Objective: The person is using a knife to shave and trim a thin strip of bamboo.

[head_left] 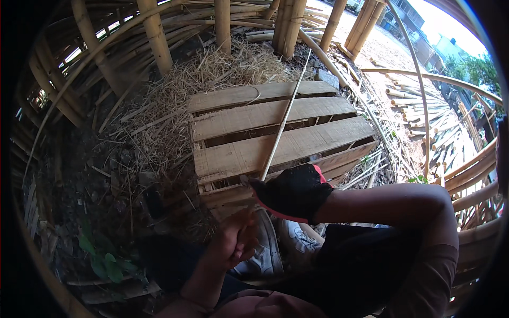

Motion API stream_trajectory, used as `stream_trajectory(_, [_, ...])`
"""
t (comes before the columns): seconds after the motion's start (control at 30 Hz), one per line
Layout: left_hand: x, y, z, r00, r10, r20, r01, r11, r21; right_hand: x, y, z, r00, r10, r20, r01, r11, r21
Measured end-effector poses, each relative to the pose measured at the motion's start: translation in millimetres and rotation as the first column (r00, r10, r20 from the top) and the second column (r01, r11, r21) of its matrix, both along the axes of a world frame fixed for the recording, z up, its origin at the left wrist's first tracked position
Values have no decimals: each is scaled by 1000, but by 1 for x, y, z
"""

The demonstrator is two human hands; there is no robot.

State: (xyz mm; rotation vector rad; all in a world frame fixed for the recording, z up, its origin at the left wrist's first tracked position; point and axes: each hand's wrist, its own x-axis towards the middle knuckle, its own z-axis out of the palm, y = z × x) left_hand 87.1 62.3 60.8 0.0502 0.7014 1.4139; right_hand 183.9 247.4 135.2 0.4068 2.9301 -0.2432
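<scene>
A long, thin bamboo strip [287, 114] runs from my hands away over a slatted wooden crate [286, 147], its far tip pointing up toward the bamboo posts. My right hand [294, 193], in a black glove with red trim, is closed around the strip's near part, just in front of the crate. Bare and lower to the left, my left hand [236, 241] is closed in a fist close to the near end. What its fingers hold is hidden and slightly blurred.
Pale shavings [233, 69] pile behind and left of the crate. Upright bamboo posts [222, 26] stand at the back. Many cut bamboo poles [432, 124] lie at right. My shoes [302, 238] are close below the hands. Green leaves [106, 265] grow at lower left.
</scene>
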Motion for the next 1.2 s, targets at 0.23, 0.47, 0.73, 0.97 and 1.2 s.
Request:
stream_trajectory(0.23, [13,-7,7,984,-5,177,3,1000,12,-19,85,-15,968,-252,-9,249,952,180])
stream_trajectory(0.47, [1,-9,-10,898,-40,438,-26,989,144,-14,54,-22,958,-277,79,274,960,51])
stream_trajectory(0.73, [3,-1,-19,754,-35,656,-78,987,142,-37,92,-12,971,-184,155,170,980,103])
stream_trajectory(0.97, [3,-9,-20,803,-95,589,-32,979,202,-24,43,-4,992,44,120,-59,990,126])
stream_trajectory(1.2, [11,-10,-8,915,-106,390,48,987,156,-34,205,12,853,-515,89,448,808,383])
